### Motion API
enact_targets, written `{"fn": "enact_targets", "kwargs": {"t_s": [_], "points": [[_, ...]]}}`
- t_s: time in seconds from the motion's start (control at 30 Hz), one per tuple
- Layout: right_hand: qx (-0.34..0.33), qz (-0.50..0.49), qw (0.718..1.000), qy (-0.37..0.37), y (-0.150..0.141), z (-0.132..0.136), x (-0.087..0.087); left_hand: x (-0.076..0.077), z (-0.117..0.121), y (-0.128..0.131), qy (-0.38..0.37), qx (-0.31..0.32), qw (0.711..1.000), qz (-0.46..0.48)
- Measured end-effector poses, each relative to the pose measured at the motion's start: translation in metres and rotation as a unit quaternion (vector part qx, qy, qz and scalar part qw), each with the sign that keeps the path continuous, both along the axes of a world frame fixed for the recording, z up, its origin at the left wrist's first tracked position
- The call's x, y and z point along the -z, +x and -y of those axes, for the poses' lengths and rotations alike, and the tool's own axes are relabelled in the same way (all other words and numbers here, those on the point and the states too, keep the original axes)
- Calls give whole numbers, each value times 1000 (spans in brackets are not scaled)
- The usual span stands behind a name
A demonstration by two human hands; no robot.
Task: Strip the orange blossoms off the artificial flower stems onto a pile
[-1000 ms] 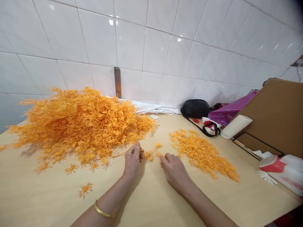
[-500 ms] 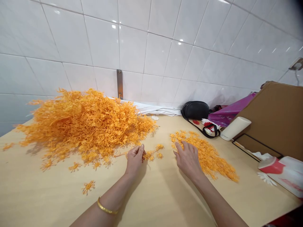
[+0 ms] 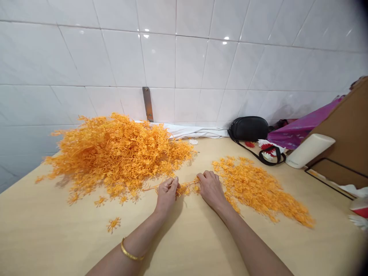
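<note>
My left hand point(image 3: 167, 194), with a gold bangle on its wrist, pinches an orange artificial flower sprig point(image 3: 185, 188) by its thin stem. At the sprig's right tip, the fingers of my right hand point(image 3: 211, 188) are closed on a small orange bloom, mostly hidden by the fingers. To the left rises a big bushy heap of orange artificial flower sprigs point(image 3: 123, 153). A flatter pile of loose orange blooms point(image 3: 258, 188) spreads just right of my right hand. One single bloom point(image 3: 114, 224) lies near the front left.
Against the tiled wall lies a white cloth point(image 3: 195, 131) beside a black bag point(image 3: 249, 128) with its strap. Farther right are a cream bottle point(image 3: 312, 150), a purple plastic bag point(image 3: 301, 126), a black wire frame point(image 3: 330, 165) and a cardboard box point(image 3: 349, 134).
My right hand has moved left from the loose pile to the sprig's tip and closed there. My left hand keeps its pinch. The view has turned slightly left.
</note>
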State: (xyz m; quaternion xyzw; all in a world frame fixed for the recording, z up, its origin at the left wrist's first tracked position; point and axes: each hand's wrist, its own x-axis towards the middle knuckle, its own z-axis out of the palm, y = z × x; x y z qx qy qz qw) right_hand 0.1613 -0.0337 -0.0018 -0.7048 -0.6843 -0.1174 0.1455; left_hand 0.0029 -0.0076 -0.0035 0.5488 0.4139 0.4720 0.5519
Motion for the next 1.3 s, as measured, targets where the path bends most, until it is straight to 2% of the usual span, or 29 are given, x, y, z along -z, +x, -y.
{"fn": "enact_targets", "kwargs": {"t_s": [0.13, 0.23, 0.3, 0.4, 0.47, 0.53, 0.57, 0.63, 0.7, 0.77, 0.8, 0.87, 1.0, 1.17, 1.23, 1.3], "points": [[7, -26, 1000, 3, 5, 1, -3, -7, 7, 2, -4, -16, 999, 33], [-9, -34, 999, -12, 8, 4, -4, -23, 12, 2, -1, -19, 998, 55], [-23, -46, 998, -21, 8, 5, -5, -38, 15, -1, 39, -31, 997, 51], [-46, -92, 994, -26, 8, 7, -7, -56, 22, -9, 112, -97, 989, 28], [-64, -151, 986, -27, 6, 7, -10, -59, 28, -14, 104, -121, 987, 26], [-92, -243, 965, -34, 4, 7, -12, -53, 34, -15, 38, -103, 993, 46], [-114, -300, 946, -47, 2, 8, -13, -47, 36, -15, -10, -81, 995, 60], [-164, -424, 885, -97, -1, 10, -14, -33, 38, -10, -108, -42, 989, 95], [-205, -530, 806, -165, -6, 13, -14, -22, 37, -3, -185, -10, 973, 137], [-231, -592, 740, -220, -9, 16, -14, -16, 32, 4, -227, 2, 956, 187], [-242, -606, 720, -237, -11, 17, -14, -15, 29, 7, -238, 3, 949, 208], [-258, -612, 703, -255, -13, 19, -14, -16, 23, 12, -250, -5, 939, 236], [-256, -626, 691, -255, -10, 16, -14, -16, 14, 19, -246, -23, 937, 248], [-140, -689, 679, -210, -4, 11, -12, -10, 11, 26, -187, -32, 949, 252], [-127, -698, 680, -185, -5, 10, -10, -7, 12, 29, -171, -17, 952, 252], [-142, -686, 695, -162, -11, 10, -9, -5, 13, 32, -155, 6, 956, 248]]}}
